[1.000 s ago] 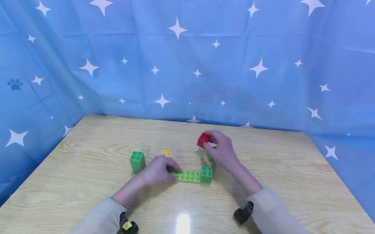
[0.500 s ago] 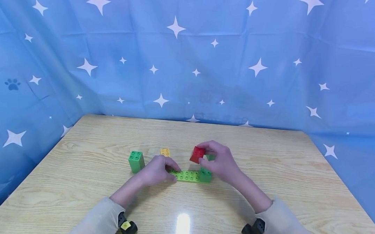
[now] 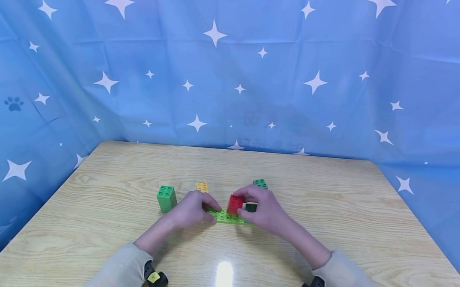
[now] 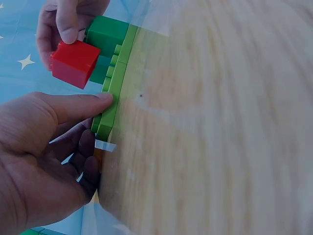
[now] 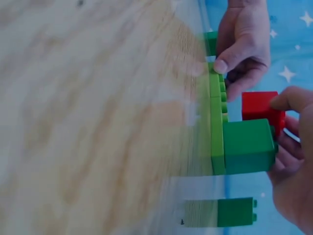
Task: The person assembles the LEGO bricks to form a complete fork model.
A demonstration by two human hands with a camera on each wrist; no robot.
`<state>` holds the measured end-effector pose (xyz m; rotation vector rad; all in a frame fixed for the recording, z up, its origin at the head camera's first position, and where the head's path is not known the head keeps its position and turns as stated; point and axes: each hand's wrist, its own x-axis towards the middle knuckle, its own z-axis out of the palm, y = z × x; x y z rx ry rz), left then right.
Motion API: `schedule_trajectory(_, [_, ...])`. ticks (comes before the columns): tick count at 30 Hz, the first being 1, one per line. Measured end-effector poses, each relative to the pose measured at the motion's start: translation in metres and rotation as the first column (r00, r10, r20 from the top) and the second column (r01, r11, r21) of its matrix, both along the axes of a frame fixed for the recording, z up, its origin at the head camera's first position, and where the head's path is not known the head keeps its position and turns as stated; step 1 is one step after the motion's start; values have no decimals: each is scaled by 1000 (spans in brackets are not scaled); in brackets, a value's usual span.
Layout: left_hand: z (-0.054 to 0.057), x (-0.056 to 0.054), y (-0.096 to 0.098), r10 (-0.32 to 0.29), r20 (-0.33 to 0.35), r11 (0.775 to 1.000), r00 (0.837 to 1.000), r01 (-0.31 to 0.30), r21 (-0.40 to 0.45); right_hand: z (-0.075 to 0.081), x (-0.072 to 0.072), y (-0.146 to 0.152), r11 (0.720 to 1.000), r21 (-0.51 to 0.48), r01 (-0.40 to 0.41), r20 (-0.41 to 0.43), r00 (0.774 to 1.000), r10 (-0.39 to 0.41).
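Note:
My left hand (image 3: 193, 209) pinches the left end of a long light green strip of low building bricks (image 3: 221, 216), lying on the table. In the left wrist view, its thumb presses the strip's near side. My right hand (image 3: 265, 208) holds a red building brick (image 3: 234, 205) between thumb and fingers. The red brick is just above the strip's studs, with a gap below it in both wrist views. On the strip's right end sits a green brick (image 5: 248, 146), mostly hidden behind my right hand in the head view.
A tall green brick (image 3: 166, 199) stands left of my left hand. Behind that hand lies a yellow brick (image 3: 202, 187), partly hidden. Another green brick (image 3: 260, 184) is beyond my right hand. The wooden table (image 3: 117, 173) ends at a blue starry curtain (image 3: 233, 66).
My right hand has brought the red brick nearer and leftward, from beyond the strip to just over it. My left hand has stayed at the strip's left end.

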<state>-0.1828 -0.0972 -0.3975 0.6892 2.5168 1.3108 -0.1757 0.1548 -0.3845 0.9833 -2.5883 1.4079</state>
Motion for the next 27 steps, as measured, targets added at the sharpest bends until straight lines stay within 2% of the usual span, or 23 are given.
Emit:
schedule_trajectory(4, [0, 0, 0, -2, -2, 1000, 1000, 2, 3, -1, 1, -1, 999, 41, 1, 19, 1000, -2])
schedule_trajectory(11, [-1, -1, 0, 4, 7, 1000, 1000, -4, 0, -1, 1, -2, 993, 116, 15, -11, 1000, -14])
schedule_trajectory(27, [0, 0, 0, 9, 19, 1000, 1000, -9, -2, -2, -4, 3, 989, 144, -39, 85, 996, 27])
